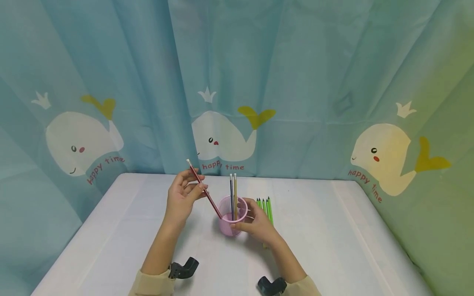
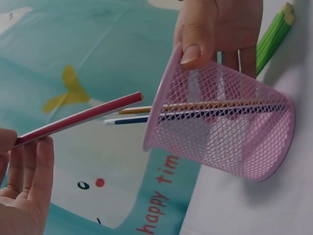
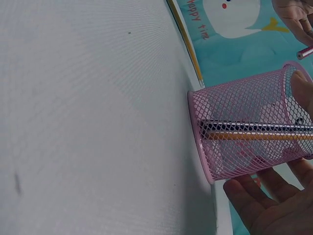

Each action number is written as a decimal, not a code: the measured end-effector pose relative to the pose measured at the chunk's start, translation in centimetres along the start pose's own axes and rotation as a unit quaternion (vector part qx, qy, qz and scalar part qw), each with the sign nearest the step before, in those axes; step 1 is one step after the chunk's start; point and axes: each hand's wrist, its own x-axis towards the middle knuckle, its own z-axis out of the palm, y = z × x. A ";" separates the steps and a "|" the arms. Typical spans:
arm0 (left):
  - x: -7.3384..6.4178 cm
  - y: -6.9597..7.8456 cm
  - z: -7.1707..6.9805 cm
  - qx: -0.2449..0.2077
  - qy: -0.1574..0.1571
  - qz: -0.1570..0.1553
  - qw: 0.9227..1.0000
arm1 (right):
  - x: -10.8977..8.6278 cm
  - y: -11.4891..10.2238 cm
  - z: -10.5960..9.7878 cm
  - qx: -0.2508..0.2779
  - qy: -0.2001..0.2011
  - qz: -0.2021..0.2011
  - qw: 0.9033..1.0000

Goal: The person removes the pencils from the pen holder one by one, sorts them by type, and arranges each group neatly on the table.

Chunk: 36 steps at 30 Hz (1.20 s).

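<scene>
My left hand (image 1: 180, 200) pinches a dark red pencil (image 1: 205, 192) between thumb and fingers, its white eraser end up. In the left wrist view the pencil's lower end stops just outside the mouth of a pink mesh pencil cup (image 2: 220, 132). Around the cup's right side curls my right hand (image 1: 259, 224), its thumb at the rim. A dark blue pencil (image 1: 231, 193) and a yellow pencil (image 1: 235, 193) stand in the cup, eraser ends up. The cup is upright on the table. In the head view the right hand partly hides several green pencils (image 1: 270, 209).
The white table (image 1: 326, 238) reaches back to a blue-green curtain (image 1: 314, 82) printed with whales. A thin yellow strip (image 3: 186, 41) shows beyond the cup in the right wrist view. Both wrists carry black camera mounts (image 1: 184, 269).
</scene>
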 end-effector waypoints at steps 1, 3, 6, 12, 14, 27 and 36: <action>0.0 0.1 -0.1 0.001 0.000 -0.003 1.000 | 0.0 0.1 0.0 0.000 -0.001 0.000 1.000; -0.1 0.1 -0.2 0.001 -0.002 -0.004 1.000 | 0.0 0.2 0.0 0.001 -0.001 0.001 1.000; -0.1 0.4 -0.4 0.002 -0.007 -0.003 1.000 | 0.0 0.3 0.1 -0.003 0.002 0.005 1.000; -0.1 0.7 -1.0 0.005 -0.012 -0.003 1.000 | 0.1 0.3 -0.1 0.002 0.009 0.010 1.000; 0.0 0.8 -1.3 0.012 -0.019 -0.001 1.000 | 0.1 0.3 -0.1 0.005 0.010 0.010 1.000; 0.3 1.4 -4.2 0.093 -0.028 -0.053 0.994 | 0.2 0.2 -0.2 0.007 0.006 0.009 1.000; 0.5 1.1 -5.5 0.110 -0.018 -0.054 0.992 | 0.1 0.1 -0.3 0.006 0.011 0.021 1.000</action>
